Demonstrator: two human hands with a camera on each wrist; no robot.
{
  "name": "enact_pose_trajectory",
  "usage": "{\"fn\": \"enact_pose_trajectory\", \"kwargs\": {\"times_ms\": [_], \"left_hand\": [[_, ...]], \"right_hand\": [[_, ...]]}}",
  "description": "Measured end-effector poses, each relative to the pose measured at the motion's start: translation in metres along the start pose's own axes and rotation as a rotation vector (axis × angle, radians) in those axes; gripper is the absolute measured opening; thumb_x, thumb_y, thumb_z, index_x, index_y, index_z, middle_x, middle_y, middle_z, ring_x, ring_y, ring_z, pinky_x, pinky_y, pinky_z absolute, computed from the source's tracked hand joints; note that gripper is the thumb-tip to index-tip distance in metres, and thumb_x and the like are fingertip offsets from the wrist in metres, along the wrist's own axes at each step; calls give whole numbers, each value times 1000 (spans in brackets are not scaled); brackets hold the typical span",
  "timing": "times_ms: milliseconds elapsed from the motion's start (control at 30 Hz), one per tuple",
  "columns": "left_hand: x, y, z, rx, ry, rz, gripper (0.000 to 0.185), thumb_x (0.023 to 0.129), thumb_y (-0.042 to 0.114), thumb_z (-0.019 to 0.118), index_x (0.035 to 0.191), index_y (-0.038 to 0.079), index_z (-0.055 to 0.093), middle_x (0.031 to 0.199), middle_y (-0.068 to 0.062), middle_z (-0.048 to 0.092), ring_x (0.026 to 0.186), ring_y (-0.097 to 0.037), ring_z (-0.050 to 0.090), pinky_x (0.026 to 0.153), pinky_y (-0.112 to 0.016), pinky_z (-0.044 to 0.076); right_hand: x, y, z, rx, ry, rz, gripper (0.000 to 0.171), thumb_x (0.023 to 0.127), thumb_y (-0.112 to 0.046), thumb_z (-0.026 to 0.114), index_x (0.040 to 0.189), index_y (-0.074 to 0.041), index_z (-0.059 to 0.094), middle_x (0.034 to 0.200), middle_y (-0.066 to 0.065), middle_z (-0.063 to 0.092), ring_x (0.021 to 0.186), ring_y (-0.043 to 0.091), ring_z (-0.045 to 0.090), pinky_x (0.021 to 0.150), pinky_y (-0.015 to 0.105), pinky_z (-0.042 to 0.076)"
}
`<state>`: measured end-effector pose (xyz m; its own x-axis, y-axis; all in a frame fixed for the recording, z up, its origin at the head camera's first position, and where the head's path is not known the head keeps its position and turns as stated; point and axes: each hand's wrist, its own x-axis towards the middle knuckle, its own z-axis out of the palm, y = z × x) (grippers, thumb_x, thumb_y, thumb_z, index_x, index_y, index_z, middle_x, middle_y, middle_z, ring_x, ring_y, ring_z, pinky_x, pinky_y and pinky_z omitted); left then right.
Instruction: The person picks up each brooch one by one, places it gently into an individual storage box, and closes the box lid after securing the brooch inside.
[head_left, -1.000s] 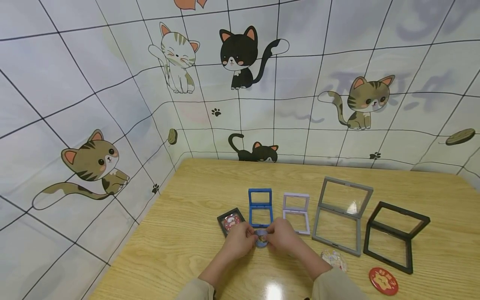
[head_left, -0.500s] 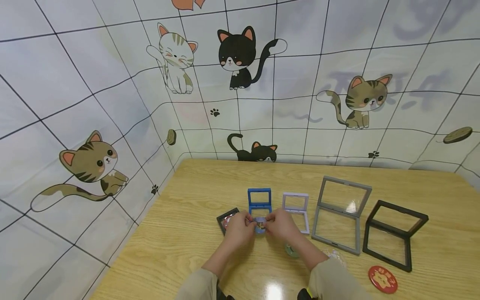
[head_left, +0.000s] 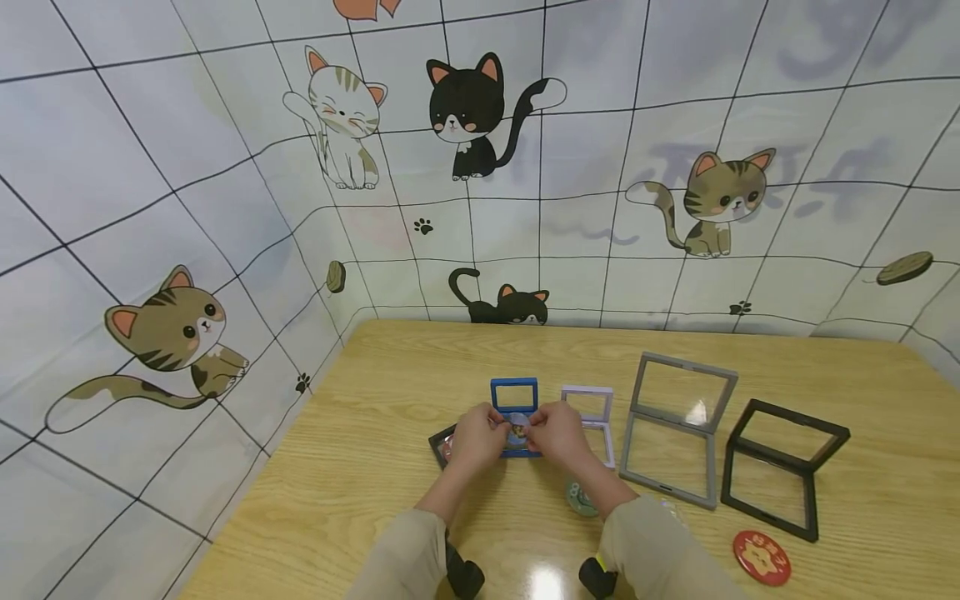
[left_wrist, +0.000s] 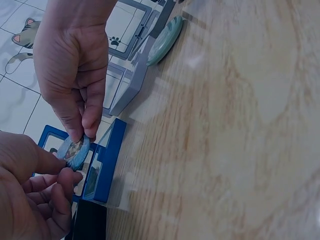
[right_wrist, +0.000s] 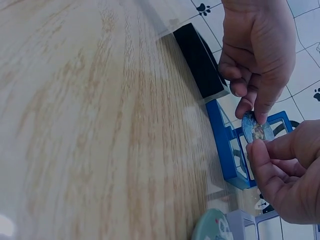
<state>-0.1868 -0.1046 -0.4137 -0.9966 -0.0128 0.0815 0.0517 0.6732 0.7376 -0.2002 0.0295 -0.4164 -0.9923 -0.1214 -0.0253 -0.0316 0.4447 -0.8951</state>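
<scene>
Both my hands are over the open blue frame case right now, and between them sits a small round blue badge; my left hand pinches one edge of it with thumb and fingertips, my right hand pinches the opposite edge the same way, the other fingers curled loosely behind. I hold it by the rim, I'd say, so the printed face stays clear and I can keep it level above the case's lower half, whose lid stands up at the back. From the right wrist view the badge hangs just above the blue case, not touching it as far as I can tell. Just to the left, a closed black case with a red badge inside lies close by my left knuckles, half hidden by them. To the right stands an open lilac case, just beside my right hand, then an open grey case and an open black case farther along the wooden table. A greenish badge lies by my right forearm, a red badge sits near the table's front edge, and cat-print walls close in behind.
</scene>
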Motion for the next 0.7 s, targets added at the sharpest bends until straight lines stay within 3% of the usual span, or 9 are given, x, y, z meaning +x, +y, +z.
{"fn": "enact_pose_trajectory", "kwargs": {"times_ms": [500,700], "left_hand": [[8,0,8,141,20,-41,11,81,13,64,76,7,56,62,0,53,51,-12,45,43,-24,33],[7,1,9,179,33,-20,11,81,12,65,75,7,56,64,-2,55,52,-13,46,43,-24,33]], "right_hand": [[1,11,6,-40,53,-54,4,75,6,65,73,7,61,62,10,63,51,17,61,47,25,49],[2,12,8,-35,63,-59,5,74,7,65,72,7,60,62,10,63,51,17,61,47,25,49]]}}
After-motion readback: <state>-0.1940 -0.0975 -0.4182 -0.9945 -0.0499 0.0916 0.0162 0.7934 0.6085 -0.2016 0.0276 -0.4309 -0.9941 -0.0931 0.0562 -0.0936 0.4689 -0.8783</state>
